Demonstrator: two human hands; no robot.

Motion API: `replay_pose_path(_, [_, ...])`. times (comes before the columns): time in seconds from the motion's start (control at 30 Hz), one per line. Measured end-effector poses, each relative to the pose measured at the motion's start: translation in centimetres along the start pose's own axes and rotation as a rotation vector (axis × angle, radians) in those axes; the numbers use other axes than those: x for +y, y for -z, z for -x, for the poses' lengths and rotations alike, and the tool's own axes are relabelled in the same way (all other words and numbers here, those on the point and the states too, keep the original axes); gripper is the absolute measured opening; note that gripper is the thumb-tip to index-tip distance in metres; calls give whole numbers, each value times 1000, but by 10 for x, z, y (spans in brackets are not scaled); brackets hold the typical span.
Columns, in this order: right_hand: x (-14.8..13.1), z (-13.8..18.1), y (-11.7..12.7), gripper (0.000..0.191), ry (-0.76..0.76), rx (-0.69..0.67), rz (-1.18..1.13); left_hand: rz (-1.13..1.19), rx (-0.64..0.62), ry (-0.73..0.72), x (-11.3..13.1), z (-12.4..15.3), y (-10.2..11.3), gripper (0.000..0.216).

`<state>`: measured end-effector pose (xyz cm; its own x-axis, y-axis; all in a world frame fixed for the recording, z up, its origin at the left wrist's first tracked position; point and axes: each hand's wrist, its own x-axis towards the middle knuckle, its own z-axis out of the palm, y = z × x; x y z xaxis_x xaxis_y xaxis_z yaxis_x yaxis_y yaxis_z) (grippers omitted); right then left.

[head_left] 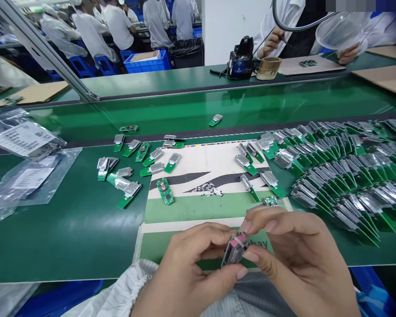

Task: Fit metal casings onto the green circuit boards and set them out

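Observation:
Near the front edge of the bench, my left hand (198,259) grips a small circuit board with a display module (235,248) between thumb and fingers. The piece is tilted and has a silvery face and a pinkish strip at its upper end. My right hand (290,251) pinches that upper end with thumb and fingertips. Part of the piece is hidden by my fingers. Beneath both hands lies a green and white printed mat (174,213). On it are a pile of tiny black parts (208,188) and a green circuit board (165,191) lying face up.
Rows of boards with silvery modules (343,176) fill the right side. Several more boards (128,187) lie scattered left of the mat. Clear plastic bags (29,136) with labels sit at far left. Across the bench, a co-worker's hand (272,42) is near a black device (240,59).

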<state>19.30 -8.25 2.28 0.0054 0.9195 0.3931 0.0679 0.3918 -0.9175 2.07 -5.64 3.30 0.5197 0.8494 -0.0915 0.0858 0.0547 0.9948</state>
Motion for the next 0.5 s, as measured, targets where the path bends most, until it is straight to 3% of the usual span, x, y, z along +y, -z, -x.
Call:
replay_pose_path(0.17, [0, 0, 1, 29, -42, -16, 85, -299, 41, -110, 3, -3, 3, 16])
replay_pose_path(0.3, [1, -7, 6, 23, -80, -77, 102, -400, 20, -120, 9, -10, 5, 14])
replay_pose_path(0.5, [6, -33, 19, 17, -148, -179, 145, -167, -4, -30, 23, -33, 12, 22])
